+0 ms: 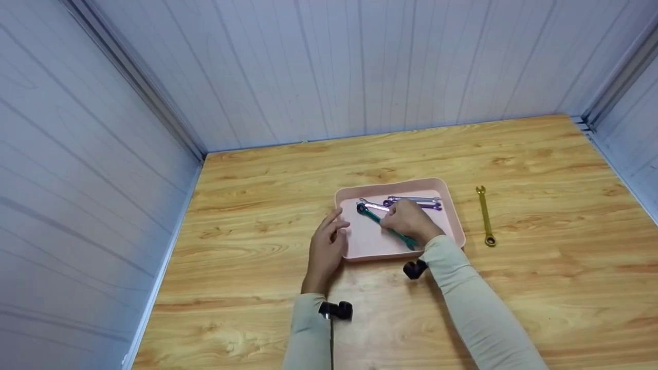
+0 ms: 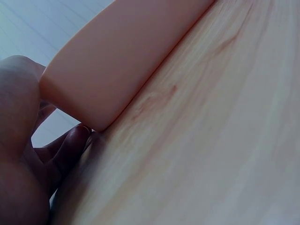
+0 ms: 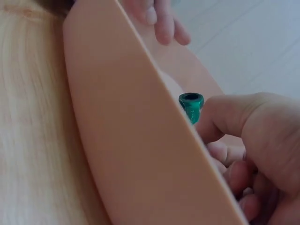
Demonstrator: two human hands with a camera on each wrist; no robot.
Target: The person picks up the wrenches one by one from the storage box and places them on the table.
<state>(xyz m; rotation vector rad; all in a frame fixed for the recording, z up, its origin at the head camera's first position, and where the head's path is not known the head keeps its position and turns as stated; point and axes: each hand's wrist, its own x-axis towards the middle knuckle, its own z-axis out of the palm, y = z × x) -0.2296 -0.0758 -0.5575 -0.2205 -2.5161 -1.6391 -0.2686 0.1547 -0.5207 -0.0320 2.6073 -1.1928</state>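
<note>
A pink tray (image 1: 383, 252) lies on the table with several combination wrenches in it. Over the tray, my right hand (image 1: 408, 218) pinches a green wrench (image 1: 370, 214) by its shaft; the ring end points to the back left and the open end to the front right. In the right wrist view the green ring end (image 3: 191, 105) shows beside my curled fingers. A silver wrench (image 1: 374, 205), a purple wrench (image 1: 429, 206) and another silver wrench (image 1: 424, 199) lie behind it, partly hidden. My left hand (image 1: 326, 244) rests at the tray's left rim, its fingers loosely extended over the edge.
A gold wrench (image 1: 485, 216) lies on the wooden table (image 1: 247, 236), right of the tray. Pale panelled walls (image 1: 329, 67) enclose the table at the back and both sides.
</note>
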